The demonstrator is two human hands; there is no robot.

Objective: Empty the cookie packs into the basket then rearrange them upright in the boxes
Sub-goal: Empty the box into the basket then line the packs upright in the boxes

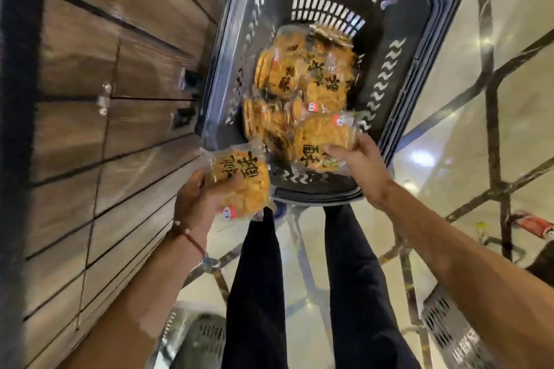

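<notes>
A dark plastic basket stands in front of me on a stand, with several clear packs of golden cookies piled in it. My left hand grips one cookie pack just outside the basket's near left corner. My right hand holds another cookie pack over the basket's near end, thumb on top of the wrapper. No boxes are in view.
A wooden panelled wall with a latch runs along the left, close to the basket. A glossy marble floor lies to the right and below. Perforated grey crates sit by my feet. A red packet lies at the far right.
</notes>
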